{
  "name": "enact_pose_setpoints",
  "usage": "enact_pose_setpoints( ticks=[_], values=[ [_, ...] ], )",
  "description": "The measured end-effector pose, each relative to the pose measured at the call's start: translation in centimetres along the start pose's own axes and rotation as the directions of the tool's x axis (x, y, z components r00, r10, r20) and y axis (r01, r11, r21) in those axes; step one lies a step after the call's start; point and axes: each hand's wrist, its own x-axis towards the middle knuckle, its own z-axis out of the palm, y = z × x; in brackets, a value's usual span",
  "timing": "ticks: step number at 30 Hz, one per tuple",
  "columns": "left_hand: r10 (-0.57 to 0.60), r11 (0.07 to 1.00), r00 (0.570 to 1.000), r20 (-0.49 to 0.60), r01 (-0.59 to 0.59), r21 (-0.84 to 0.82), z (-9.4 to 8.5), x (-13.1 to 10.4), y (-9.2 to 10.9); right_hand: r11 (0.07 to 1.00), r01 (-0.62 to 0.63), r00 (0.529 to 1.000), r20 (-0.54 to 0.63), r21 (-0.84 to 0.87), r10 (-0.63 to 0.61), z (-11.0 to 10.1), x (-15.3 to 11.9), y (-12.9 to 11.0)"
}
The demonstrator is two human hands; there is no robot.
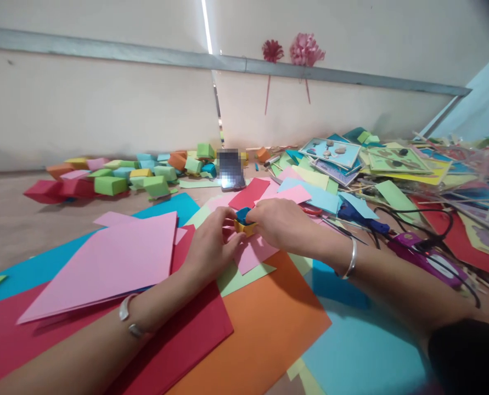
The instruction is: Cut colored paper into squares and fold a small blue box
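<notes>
Between my two hands is a small folded paper box (247, 228), yellow on the outside with a blue piece (244, 215) in its top. My left hand (213, 236) curls around the box's left side, thumb and fingers gripping it. From the right, my right hand (281, 219) pinches the box near its top; its fingertips are partly hidden. Beneath the hands lie pink paper (258, 255) and a red paper piece (250, 193). Large orange (264, 318) and red sheets (186, 340) spread out nearer to me.
Several folded paper cubes (110, 185) line the wall at left. A phone (231, 173) stands behind the hands. At right are scissors (343, 227), a blue glue gun (361, 216), a purple power strip (427, 258) with black cords, and a pile of framed pictures (330, 152).
</notes>
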Motion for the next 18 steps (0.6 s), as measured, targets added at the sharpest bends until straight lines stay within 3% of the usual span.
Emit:
enact_pose_setpoints(
  ticks=[4,9,18],
  values=[
    [0.052,0.998,0.999,0.014,-0.052,0.024,0.0,-0.1,-0.1,1.000,-0.012,1.000,-0.014,0.019,0.012,1.5,0.6,0.0],
    [0.121,0.990,0.992,0.036,-0.123,0.065,-0.2,-0.1,-0.1,0.998,-0.057,0.998,0.003,0.021,0.057,1.8,0.5,-0.5],
    [0.183,0.950,0.979,0.092,-0.200,0.238,-0.5,0.0,-0.5,0.999,0.012,1.000,-0.007,0.032,-0.011,2.4,0.7,-0.3]
  ],
)
